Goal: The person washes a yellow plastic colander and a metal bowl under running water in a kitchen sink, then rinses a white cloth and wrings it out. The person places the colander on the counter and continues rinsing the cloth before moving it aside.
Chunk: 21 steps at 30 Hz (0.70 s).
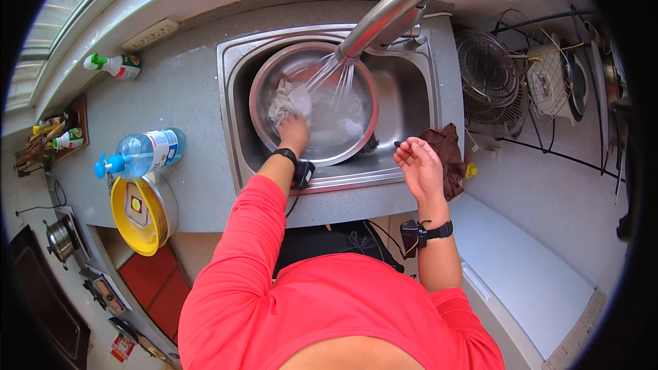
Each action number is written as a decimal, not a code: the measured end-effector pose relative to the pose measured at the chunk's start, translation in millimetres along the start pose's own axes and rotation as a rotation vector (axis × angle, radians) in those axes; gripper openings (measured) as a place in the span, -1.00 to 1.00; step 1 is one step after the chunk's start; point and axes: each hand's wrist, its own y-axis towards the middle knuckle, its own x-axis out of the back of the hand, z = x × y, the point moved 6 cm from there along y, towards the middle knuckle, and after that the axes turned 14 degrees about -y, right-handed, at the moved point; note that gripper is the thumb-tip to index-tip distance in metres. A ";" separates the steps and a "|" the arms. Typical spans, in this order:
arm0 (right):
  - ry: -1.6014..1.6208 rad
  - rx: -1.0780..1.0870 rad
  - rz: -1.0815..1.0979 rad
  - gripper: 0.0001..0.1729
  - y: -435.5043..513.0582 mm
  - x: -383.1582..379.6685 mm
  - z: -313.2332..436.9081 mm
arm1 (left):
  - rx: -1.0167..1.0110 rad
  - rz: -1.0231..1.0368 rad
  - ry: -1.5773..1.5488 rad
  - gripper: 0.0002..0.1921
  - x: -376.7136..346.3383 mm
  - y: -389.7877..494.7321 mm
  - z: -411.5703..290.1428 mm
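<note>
My left hand (pixel 294 132) grips a wet, pale cloth (pixel 289 100) inside a round metal basin (pixel 255 128). The basin stands in a stainless steel sink (pixel 403 105), and shallow, slightly cloudy water covers its bottom. From the faucet (pixel 393 13), several jets of water fall into the basin beside the cloth. My right hand (pixel 420 167) hovers over the sink's front right corner, palm showing, fingers loosely curled. A small dark spot shows at its fingertips; I cannot tell what it is. A brown cloth (pixel 452 164) lies just right of that hand, over the counter edge.
A dark scouring pad (pixel 371 144) rests beside the basin. On the counter (pixel 198 174) stand a blue pump bottle (pixel 154 151), a yellow-rimmed bowl (pixel 119 216) and a white-and-green bottle (pixel 121 67). At right, a wire rack (pixel 545 149) holds steamer trays (pixel 488 67).
</note>
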 end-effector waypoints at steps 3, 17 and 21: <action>0.008 0.007 0.035 -0.89 -1.4 -2.3 -0.7 | -0.157 0.634 -0.004 -0.72 -21.4 -6.7 -19.4; -1.195 0.922 0.252 -0.67 18.7 -138.5 -8.6 | -0.108 1.000 -1.290 -0.58 246.3 -65.9 -91.3; -1.320 0.977 0.513 -0.78 21.4 -179.9 -7.6 | -0.072 0.955 -1.437 -0.46 275.4 -75.0 -88.6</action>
